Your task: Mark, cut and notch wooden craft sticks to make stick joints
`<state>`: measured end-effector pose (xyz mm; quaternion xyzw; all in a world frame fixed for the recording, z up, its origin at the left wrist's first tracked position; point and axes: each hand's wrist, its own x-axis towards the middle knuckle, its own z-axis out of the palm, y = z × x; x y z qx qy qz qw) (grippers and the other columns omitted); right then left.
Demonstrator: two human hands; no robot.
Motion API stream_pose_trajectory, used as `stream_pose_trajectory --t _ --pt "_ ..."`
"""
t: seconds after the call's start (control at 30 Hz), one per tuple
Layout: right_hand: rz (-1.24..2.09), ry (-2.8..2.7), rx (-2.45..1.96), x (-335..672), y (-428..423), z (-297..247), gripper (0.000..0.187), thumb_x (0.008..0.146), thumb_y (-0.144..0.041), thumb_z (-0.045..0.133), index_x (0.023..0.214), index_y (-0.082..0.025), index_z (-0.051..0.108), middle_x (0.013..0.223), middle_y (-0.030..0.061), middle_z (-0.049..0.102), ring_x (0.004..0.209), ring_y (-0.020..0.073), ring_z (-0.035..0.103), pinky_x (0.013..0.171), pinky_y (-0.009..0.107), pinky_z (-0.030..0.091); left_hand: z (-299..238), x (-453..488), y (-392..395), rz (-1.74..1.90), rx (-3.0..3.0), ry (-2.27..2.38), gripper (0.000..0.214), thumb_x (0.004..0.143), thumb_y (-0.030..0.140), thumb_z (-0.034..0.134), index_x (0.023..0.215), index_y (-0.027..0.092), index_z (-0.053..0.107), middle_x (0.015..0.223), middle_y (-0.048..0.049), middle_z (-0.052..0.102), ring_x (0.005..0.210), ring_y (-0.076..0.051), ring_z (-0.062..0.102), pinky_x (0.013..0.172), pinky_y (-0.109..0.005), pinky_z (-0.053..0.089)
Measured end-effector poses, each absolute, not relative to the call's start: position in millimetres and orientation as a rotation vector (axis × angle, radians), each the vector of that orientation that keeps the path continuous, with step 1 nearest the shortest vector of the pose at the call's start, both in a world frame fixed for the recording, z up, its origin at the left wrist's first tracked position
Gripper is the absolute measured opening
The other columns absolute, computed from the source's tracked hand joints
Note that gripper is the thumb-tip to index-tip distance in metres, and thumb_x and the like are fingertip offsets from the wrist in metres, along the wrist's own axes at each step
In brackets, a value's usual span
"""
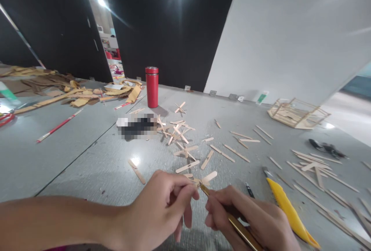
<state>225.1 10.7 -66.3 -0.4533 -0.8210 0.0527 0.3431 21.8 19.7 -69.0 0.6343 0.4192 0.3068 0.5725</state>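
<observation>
Step in hand, as judged: fine point work on a small wooden part, 2 bare hands close together. Right hand [232, 208]: grip closed round 1 slim gold metal pen-shaped tool [243, 231], tip pointing away from the body. Left hand [162, 200]: thumb and forefinger narrow, close to the tip; cannot tell whether they pinch a part or only steady it. Work piece: 1 flat pale wooden stick with a rounded end [210, 176], at the tool tip on the grey desk [66, 162]; contact with the tip unclear. Next move seems to call for a steady left hand, light pressure and fingers clear of the point.

Counts, near to far:
- 1 black pen [249, 190], partly behind the right hand.
- 1 yellow-handled cutter with a metal end [286, 206], to its right.
- 1 separate flat wooden stick [136, 171], left of the work.
- Narrow pale wooden strips [311, 166], far right; overlapping, no sure count.
- Crossed pale wooden sticks [173, 135], mid desk; overlapping, no sure count.
- 1 openwork pale wooden frame [285, 120], right.
- 1 small crossed-stick piece [180, 108], apart from the heap.
- 1 red cylindrical bottle [152, 88], upright.
</observation>
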Motion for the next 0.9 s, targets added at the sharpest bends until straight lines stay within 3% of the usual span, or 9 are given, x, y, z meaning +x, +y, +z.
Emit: stream_pose_trajectory --t 0.17,0.3,0.5,0.67,0.8,0.9 --pt "0.062 -2.227 -1.079 228 14 -66 0.027 0.102 -0.023 0.044 0.080 -0.025 0.061 0.058 -0.0041 0.063 0.042 0.0085 0.059 0.040 0.014 0.044 -77 23 28 0.659 1.284 0.900 0.046 0.104 0.058 0.044 0.095 0.017 0.063 0.061 0.0034 0.061 0.036 -0.006 0.053 0.037 -0.014 0.034" --pt "0.079 -2.375 -0.928 229 16 -62 0.034 0.105 -0.017 0.034 0.082 -0.024 0.057 0.065 -0.0022 0.061 0.048 0.0092 0.058 0.046 0.016 0.047 -80 22 30 0.667 1.215 0.851 0.045 0.103 0.058 0.048 0.098 0.016 0.063 0.057 0.0042 0.059 0.035 -0.007 0.053 0.036 -0.014 0.036" --pt "0.128 -2.377 -0.897 231 18 -58 0.031 0.105 -0.015 0.038 0.084 -0.023 0.060 0.073 -0.0006 0.066 0.055 0.0091 0.064 0.054 0.017 0.051 -77 21 32 0.643 1.161 0.810 0.046 0.101 0.060 0.050 0.097 0.016 0.063 0.056 0.0033 0.061 0.034 -0.007 0.052 0.037 -0.014 0.040" --pt "0.699 -2.294 -1.034 237 23 -39 0.023 0.104 -0.027 0.053 0.085 -0.022 0.065 0.072 0.0009 0.071 0.059 0.0118 0.069 0.055 0.018 0.054 -79 20 34 0.607 1.130 0.765 0.044 0.102 0.058 0.049 0.097 0.015 0.062 0.055 0.0019 0.062 0.035 -0.008 0.053 0.037 -0.015 0.040" --pt "1.357 -1.775 -1.100 243 32 -31 0.039 0.105 -0.052 0.049 0.088 -0.020 0.062 0.061 0.0017 0.070 0.045 0.0137 0.068 0.043 0.020 0.052 -85 21 34 0.619 1.192 0.819 0.043 0.104 0.056 0.047 0.100 0.016 0.060 0.059 0.0017 0.063 0.039 -0.008 0.055 0.039 -0.016 0.041" --pt "1.237 -1.638 -1.104 253 41 -37 0.052 0.105 -0.062 0.037 0.113 -0.019 0.065 0.063 0.0024 0.070 0.038 0.0131 0.061 0.036 0.021 0.047 -88 21 32 0.690 1.323 0.852 0.043 0.105 0.055 0.043 0.101 0.016 0.061 0.066 0.0011 0.063 0.045 -0.008 0.056 0.045 -0.018 0.044"
